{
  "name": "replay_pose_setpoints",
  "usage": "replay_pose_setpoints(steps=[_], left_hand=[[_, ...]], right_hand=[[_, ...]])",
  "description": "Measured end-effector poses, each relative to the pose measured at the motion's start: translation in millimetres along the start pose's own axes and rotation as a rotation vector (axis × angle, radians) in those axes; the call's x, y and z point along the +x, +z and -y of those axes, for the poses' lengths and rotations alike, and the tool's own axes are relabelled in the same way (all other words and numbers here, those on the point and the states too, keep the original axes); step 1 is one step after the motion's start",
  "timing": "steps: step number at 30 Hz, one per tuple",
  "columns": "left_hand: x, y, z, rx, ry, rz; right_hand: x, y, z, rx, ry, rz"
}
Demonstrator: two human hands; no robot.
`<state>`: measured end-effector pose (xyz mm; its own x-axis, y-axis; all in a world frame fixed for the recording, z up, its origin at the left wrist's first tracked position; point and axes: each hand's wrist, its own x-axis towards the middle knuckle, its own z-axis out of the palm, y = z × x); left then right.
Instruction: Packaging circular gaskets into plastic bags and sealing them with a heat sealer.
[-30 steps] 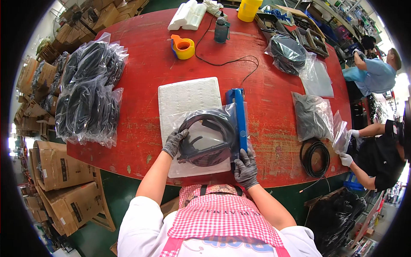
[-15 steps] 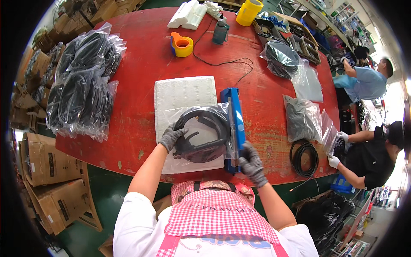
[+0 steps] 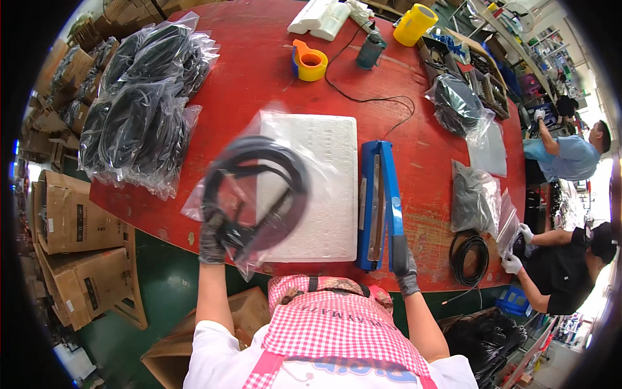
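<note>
My gloved left hand (image 3: pixel 212 241) grips the lower end of a clear plastic bag with a coiled black hose or cable (image 3: pixel 299 175) inside. The bag is lifted and tilted, partly over the left side of a white foam board (image 3: pixel 324 227), and it is slightly blurred. To the right of the board stands a blue hand-press bag sealer (image 3: pixel 370 214), its lever (image 3: pixel 392 201) raised off the base. My gloved right hand (image 3: pixel 408 277) is closed around the lever's dark end, which hides some of the fingers.
Bagged black coils (image 3: pixel 139 117) are piled at the left. Behind lie an orange-and-yellow tape dispenser (image 3: pixel 310 63), a dark bottle (image 3: pixel 370 50) and a power cord (image 3: pixel 363 100). A loose black coil (image 3: pixel 469 258) is at the right, near a co-worker's white-gloved hands (image 3: pixel 513 262).
My left hand has pulled the bagged coil leftward, out of the sealer and partly off the board. The sealer's lever has come up with my right hand. The whole view has shifted.
</note>
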<state>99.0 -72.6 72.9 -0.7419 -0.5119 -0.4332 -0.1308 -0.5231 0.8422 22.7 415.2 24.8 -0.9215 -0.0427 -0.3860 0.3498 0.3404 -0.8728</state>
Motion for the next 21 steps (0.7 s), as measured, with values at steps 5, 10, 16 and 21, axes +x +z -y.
replay_pose_setpoints(steps=[5, 10, 16, 21], left_hand=[[28.8, -30.2, -3.9, -0.635, -0.037, -0.157], [67.9, -93.7, 76.3, -0.724, -0.179, -0.379], [57.6, -55.6, 86.8, -0.548, -0.216, -0.378], [69.4, -83.5, 100.1, -0.344, -0.273, -0.209]], right_hand=[[-14.2, 40.4, -2.6, -0.377, -0.253, -0.026], [3.0, 47.6, 36.2, -0.277, 0.138, 0.131], [9.1, 30.3, -42.6, -0.303, 0.121, -0.058], [4.8, 12.8, -77.1, -0.363, 0.006, -0.029]])
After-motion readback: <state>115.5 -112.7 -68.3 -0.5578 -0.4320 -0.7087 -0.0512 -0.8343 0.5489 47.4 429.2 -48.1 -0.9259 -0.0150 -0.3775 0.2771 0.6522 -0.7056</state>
